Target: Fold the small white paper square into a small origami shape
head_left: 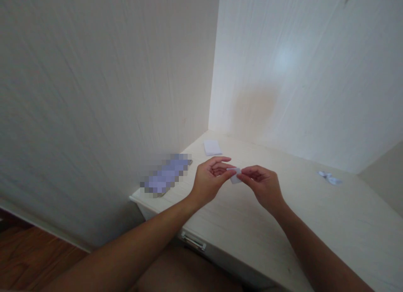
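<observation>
Between my two hands, a small piece of white paper [235,178] is held above the desk. My left hand [211,177] pinches its left edge between thumb and fingers. On the opposite edge, the thumb and fingertips of my right hand [261,182] are closed. The paper looks flat and roughly square; whether it is folded I cannot tell. Behind my left hand, a stack of white paper [212,147] lies on the desk. A folded white paper piece [329,177], shaped somewhat like a bow, rests far to the right.
The pale wood-grain desk [252,224] sits in a corner between panelled walls. A blurred-out purple object [168,174] lies at the desk's left side by the wall. A metal drawer handle [193,241] is on the front below the edge.
</observation>
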Demonstrator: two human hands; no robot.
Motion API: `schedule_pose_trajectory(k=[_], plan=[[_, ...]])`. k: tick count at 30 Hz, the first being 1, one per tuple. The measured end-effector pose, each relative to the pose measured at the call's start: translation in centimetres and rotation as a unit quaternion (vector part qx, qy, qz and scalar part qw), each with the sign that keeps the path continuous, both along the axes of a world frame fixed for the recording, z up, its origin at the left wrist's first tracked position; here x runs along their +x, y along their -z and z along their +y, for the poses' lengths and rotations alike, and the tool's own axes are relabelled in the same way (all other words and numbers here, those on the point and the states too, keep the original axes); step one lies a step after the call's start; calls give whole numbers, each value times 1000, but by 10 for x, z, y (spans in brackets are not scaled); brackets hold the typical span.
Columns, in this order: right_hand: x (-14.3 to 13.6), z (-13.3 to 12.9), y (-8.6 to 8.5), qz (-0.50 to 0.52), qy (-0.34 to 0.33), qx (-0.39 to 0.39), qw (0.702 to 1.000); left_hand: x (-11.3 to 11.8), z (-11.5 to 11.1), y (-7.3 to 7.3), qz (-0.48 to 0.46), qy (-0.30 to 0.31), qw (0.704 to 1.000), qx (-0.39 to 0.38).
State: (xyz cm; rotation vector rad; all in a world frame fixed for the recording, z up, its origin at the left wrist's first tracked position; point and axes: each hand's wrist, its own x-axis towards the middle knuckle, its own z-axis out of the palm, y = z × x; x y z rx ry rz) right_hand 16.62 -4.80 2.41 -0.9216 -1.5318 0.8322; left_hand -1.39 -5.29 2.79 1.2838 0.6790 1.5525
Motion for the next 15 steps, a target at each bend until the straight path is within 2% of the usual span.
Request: schedule_pose_trajectory(k=[8,15], plan=[[-5,-4,-5,53,-17,-42,998,-1,4,1,6,-6,1000,-26],[-7,-4,-5,53,-18,-62,997,-4,6,2,4,17,999,-48]])
